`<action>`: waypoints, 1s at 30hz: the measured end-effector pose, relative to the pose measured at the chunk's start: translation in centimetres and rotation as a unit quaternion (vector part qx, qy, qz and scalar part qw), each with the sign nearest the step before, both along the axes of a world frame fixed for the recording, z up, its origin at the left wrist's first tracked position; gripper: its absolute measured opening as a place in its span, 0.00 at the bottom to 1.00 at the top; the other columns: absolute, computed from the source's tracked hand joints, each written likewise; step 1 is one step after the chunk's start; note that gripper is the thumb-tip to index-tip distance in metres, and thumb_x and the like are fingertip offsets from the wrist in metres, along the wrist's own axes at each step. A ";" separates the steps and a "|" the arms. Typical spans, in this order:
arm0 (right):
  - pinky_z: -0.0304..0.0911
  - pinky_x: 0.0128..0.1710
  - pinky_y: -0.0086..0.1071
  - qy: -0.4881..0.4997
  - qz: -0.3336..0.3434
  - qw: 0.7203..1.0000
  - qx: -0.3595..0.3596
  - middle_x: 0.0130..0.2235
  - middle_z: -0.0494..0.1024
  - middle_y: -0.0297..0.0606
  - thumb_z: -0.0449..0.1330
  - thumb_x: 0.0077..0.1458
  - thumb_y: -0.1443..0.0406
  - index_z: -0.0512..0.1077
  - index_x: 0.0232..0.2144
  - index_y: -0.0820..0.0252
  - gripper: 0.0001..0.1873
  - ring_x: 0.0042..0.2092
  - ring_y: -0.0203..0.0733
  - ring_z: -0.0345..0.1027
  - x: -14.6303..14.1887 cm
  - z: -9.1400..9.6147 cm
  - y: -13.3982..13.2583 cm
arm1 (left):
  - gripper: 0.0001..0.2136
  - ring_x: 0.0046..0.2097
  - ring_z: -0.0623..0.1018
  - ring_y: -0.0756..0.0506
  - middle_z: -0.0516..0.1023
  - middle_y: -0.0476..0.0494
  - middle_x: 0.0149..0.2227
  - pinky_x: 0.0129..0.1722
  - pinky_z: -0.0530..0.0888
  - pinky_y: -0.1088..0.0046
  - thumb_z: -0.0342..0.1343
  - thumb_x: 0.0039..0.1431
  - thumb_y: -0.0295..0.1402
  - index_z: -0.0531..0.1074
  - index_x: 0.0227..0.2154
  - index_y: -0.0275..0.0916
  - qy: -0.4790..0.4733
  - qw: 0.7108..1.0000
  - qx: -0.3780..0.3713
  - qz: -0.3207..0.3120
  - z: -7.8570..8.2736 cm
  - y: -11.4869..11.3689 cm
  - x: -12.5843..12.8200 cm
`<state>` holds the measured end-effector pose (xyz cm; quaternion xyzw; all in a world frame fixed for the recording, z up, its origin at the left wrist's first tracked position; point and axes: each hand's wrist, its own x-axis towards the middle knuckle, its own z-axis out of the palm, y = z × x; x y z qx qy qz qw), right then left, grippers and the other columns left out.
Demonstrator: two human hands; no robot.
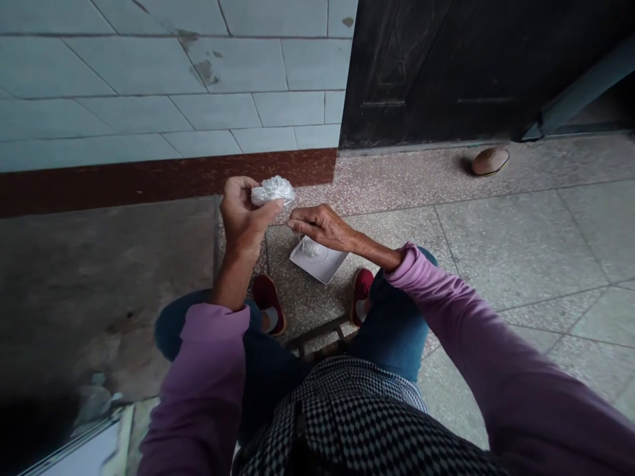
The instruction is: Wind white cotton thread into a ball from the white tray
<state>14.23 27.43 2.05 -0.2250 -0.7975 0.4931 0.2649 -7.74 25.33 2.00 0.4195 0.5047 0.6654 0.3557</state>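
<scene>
At the far left, a dark grey concrete slab [99, 291] lies below a red-brown skirting band [149, 178], and pale tiles [173, 86] cover the wall above the band.

The left hand [243, 211] is raised in front of the skirting band. Its fingers curl around the base of a crumpled white bundle [272, 190], and the thumb presses against its lower edge. The bundle looks like thin plastic or fine mesh, but the exact material cannot be determined. A purple sleeve [203, 390] covers the left forearm up to the wrist.

The right hand [322, 225] is just beside the bundle, not touching it. Its thumb and forefinger are pressed together at the tips, pointing toward the bundle. Whether they pinch a fine strand cannot be determined.

Below this hand, a white card [322, 262] lies tilted on the floor tiles [520, 244], with a smaller white bundle [311, 248] resting on it. A red shoe [268, 304] stands to the left of the card and another red shoe [362, 294] to its right.

At the far right, a dark door [436, 73] stands behind the floor tiles, and a brown oval object [490, 160] lies on the tiles near its base.
</scene>
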 end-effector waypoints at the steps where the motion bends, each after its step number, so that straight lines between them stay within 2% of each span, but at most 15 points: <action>1: 0.66 0.47 0.39 0.006 0.002 1.000 -0.004 0.36 0.75 0.34 0.65 0.93 0.38 0.71 0.36 0.54 0.36 0.39 0.44 0.69 0.3 0.4 0.0 | 0.28 0.43 0.78 0.42 0.79 0.51 0.41 0.43 0.77 0.67 0.86 0.44 0.33 0.74 0.43 0.48 0.024 1.000 -0.004 -0.002 -0.2 0.0 -0.1; 4: 0.70 0.47 0.40 0.021 -0.047 0.999 -0.014 0.37 0.77 0.37 0.67 0.91 0.37 0.75 0.36 0.54 0.36 0.42 0.46 0.70 1.3 1.9 0.9 | 0.27 0.48 0.83 0.39 0.83 0.48 0.43 0.47 0.80 0.65 0.89 0.46 0.34 0.80 0.45 0.46 0.055 0.996 -0.043 -0.061 -0.2 -0.3 -0.1; 7: 0.72 0.47 0.40 0.026 -0.125 0.992 -0.020 0.36 0.75 0.38 0.69 0.89 0.35 0.74 0.35 0.53 0.36 0.42 0.48 0.69 2.0 3.1 2.2 | 0.24 0.46 0.86 0.38 0.88 0.44 0.42 0.47 0.84 0.63 0.90 0.45 0.39 0.86 0.43 0.43 0.041 0.981 -0.089 -0.166 0.6 -1.3 0.5; 9: 0.71 0.46 0.40 0.032 -0.152 0.988 -0.023 0.35 0.72 0.37 0.69 0.87 0.33 0.73 0.34 0.52 0.37 0.41 0.49 0.66 2.1 3.0 3.0 | 0.24 0.45 0.88 0.37 0.91 0.42 0.42 0.47 0.87 0.61 0.91 0.44 0.42 0.89 0.42 0.43 0.007 0.971 -0.097 -0.221 1.3 -1.9 1.0; 11: 0.70 0.44 0.40 0.042 -0.161 0.986 -0.026 0.35 0.69 0.36 0.67 0.87 0.31 0.71 0.34 0.52 0.39 0.40 0.48 0.64 2.0 2.4 3.5 | 0.25 0.46 0.90 0.35 0.91 0.40 0.43 0.49 0.90 0.57 0.92 0.45 0.45 0.90 0.43 0.44 -0.037 0.964 -0.091 -0.247 1.8 -2.3 1.4; 13: 0.68 0.44 0.39 0.058 -0.153 0.986 -0.026 0.34 0.66 0.34 0.65 0.88 0.30 0.67 0.33 0.51 0.41 0.40 0.47 0.62 1.8 1.3 3.6 | 0.27 0.47 0.91 0.34 0.91 0.38 0.43 0.50 0.91 0.55 0.93 0.44 0.45 0.90 0.44 0.45 -0.082 0.961 -0.081 -0.251 1.9 -2.3 1.6; 15: 0.66 0.45 0.38 0.057 -0.125 0.990 -0.016 0.34 0.66 0.33 0.63 0.90 0.32 0.65 0.34 0.51 0.39 0.40 0.45 0.62 1.7 0.3 3.4 | 0.29 0.48 0.91 0.33 0.91 0.38 0.45 0.50 0.91 0.55 0.93 0.41 0.43 0.88 0.44 0.45 -0.115 0.962 -0.069 -0.236 1.7 -1.9 1.5; 18: 0.63 0.47 0.37 -0.019 -0.073 0.997 0.006 0.35 0.72 0.33 0.64 0.94 0.47 0.68 0.37 0.53 0.30 0.40 0.44 0.65 1.8 -0.6 2.0 | 0.29 0.52 0.91 0.32 0.89 0.38 0.46 0.51 0.89 0.57 0.92 0.44 0.43 0.84 0.46 0.45 -0.128 0.975 -0.049 -0.177 0.9 -1.1 1.1; 21: 0.61 0.48 0.38 -0.093 -0.026 0.995 0.022 0.36 0.75 0.35 0.64 0.93 0.58 0.69 0.39 0.53 0.22 0.40 0.45 0.69 2.0 -0.6 0.1 | 0.30 0.47 0.87 0.37 0.84 0.43 0.42 0.48 0.84 0.60 0.91 0.48 0.48 0.79 0.46 0.46 -0.086 0.990 -0.035 -0.102 -0.3 -0.2 0.6; 24: 0.62 0.48 0.39 -0.081 0.014 0.996 0.027 0.36 0.76 0.35 0.64 0.94 0.51 0.70 0.39 0.53 0.25 0.40 0.45 0.70 2.3 0.2 -0.9 | 0.34 0.41 0.81 0.43 0.83 0.49 0.40 0.43 0.78 0.66 0.92 0.41 0.46 0.76 0.43 0.47 0.009 0.998 -0.024 -0.059 -1.1 0.4 0.6; 27: 0.67 0.49 0.39 -0.027 -0.030 0.999 0.036 0.39 0.79 0.37 0.64 0.95 0.43 0.74 0.41 0.52 0.29 0.42 0.47 0.72 2.9 1.5 0.1 | 0.34 0.46 0.84 0.41 0.87 0.48 0.44 0.46 0.80 0.66 0.92 0.39 0.43 0.78 0.46 0.47 0.079 0.992 -0.034 -0.094 -1.0 0.3 0.8; 30: 0.70 0.51 0.39 0.012 -0.126 0.990 0.064 0.40 0.79 0.38 0.63 0.95 0.40 0.75 0.40 0.53 0.32 0.44 0.47 0.72 3.9 2.5 2.1 | 0.30 0.50 0.88 0.37 0.91 0.43 0.50 0.51 0.84 0.61 0.89 0.46 0.44 0.85 0.50 0.44 0.096 0.975 -0.069 -0.189 0.0 -0.7 1.2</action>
